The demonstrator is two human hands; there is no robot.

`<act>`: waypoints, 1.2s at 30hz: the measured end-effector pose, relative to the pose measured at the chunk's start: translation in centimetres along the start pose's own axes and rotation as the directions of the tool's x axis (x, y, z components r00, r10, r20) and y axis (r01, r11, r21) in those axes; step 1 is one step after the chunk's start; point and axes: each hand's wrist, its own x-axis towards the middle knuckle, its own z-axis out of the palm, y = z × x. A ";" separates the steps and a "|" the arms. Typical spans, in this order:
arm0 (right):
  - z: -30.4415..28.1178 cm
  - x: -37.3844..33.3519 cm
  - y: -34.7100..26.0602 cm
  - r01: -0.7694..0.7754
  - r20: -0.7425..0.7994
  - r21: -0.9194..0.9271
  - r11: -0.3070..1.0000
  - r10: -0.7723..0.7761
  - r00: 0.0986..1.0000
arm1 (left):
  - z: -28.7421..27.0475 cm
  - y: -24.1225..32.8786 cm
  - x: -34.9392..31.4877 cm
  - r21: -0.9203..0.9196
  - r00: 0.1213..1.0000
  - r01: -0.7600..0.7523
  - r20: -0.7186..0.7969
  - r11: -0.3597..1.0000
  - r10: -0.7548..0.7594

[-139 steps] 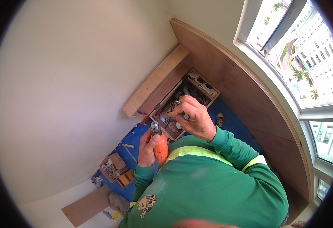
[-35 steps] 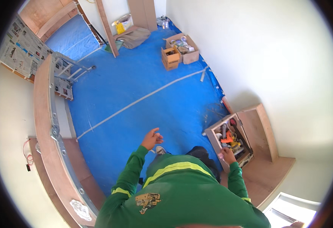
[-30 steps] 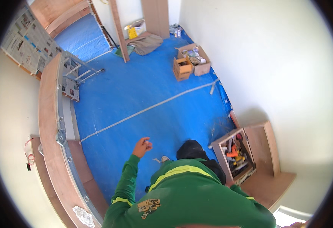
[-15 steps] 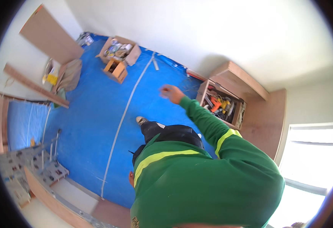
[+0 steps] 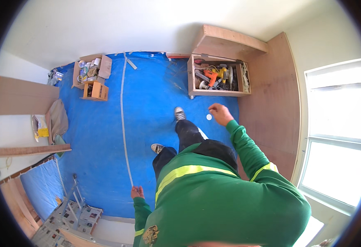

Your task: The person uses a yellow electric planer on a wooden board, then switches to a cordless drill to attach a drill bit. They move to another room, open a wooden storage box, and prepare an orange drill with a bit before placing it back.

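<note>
My right hand (image 5: 220, 114) hangs over the blue floor sheet (image 5: 151, 115), fingers curled in; whether anything is inside them is hidden. Just left of it in the picture is a small white disc (image 5: 209, 117), which seems to lie on the sheet, apart from the hand. Low on my left side, my left hand (image 5: 137, 192) has its fingers loosely bent and apart, with nothing visible in them. Beyond my right hand stands an open wooden toolbox (image 5: 219, 93) filled with tools, among them an orange power tool (image 5: 210, 77).
Against the far wall sit a cardboard box (image 5: 105, 67) of cans and a smaller carton (image 5: 101, 92). On the left are a leaning brown board (image 5: 22, 96), a wooden plank (image 5: 34, 150) and a metal stepladder (image 5: 76, 193) by newspaper sheets. A tall wood panel (image 5: 273, 94) and window stand right.
My view has turned right, so the toolbox sits farther left and upright. My right hand has dropped nearer my body. My left hand and forearm show more fully; my feet have stepped.
</note>
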 end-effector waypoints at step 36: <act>11.2 53.0 41.0 0.524 0.762 -0.643 0.558 0.397 0.512 | 55.6 -20.6 -4.1 0.589 0.604 -0.795 0.792 -0.146 -0.092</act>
